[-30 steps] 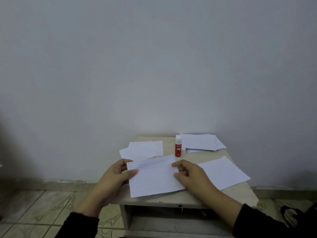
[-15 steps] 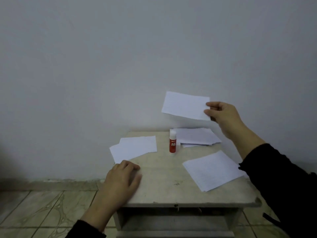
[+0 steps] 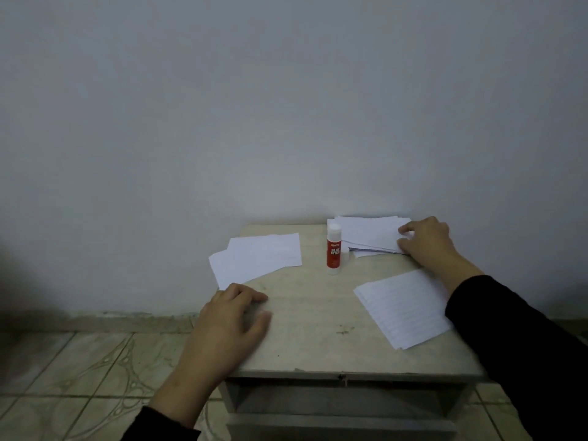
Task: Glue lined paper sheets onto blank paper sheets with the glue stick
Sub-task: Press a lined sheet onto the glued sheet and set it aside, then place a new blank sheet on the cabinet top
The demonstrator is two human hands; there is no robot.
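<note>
- The glue stick (image 3: 333,249) stands upright with its white cap on, near the back of the small table (image 3: 311,329).
- Just right of the glue stick lies a stack of sheets (image 3: 369,233) by the wall. I think these are finished ones, but I cannot be sure.
- The right hand (image 3: 426,243) rests on the far end of that stack from the glue stick. Its fingers (image 3: 405,230) are bent onto the top sheet, and the thumb sits at the stack's edge. I cannot tell if it pinches the sheet or just presses.
- In front of the glue stick and to the right lie lined paper sheets (image 3: 404,307), not glued yet.
- Left of the glue stick lie blank paper sheets (image 3: 261,256), overlapping.
- The left hand (image 3: 232,326) lies flat on the table in front of the blank sheets, fingers loosely spread, holding nothing.
- No hand touches the glue stick, so more gluing looks left to do.
</note>
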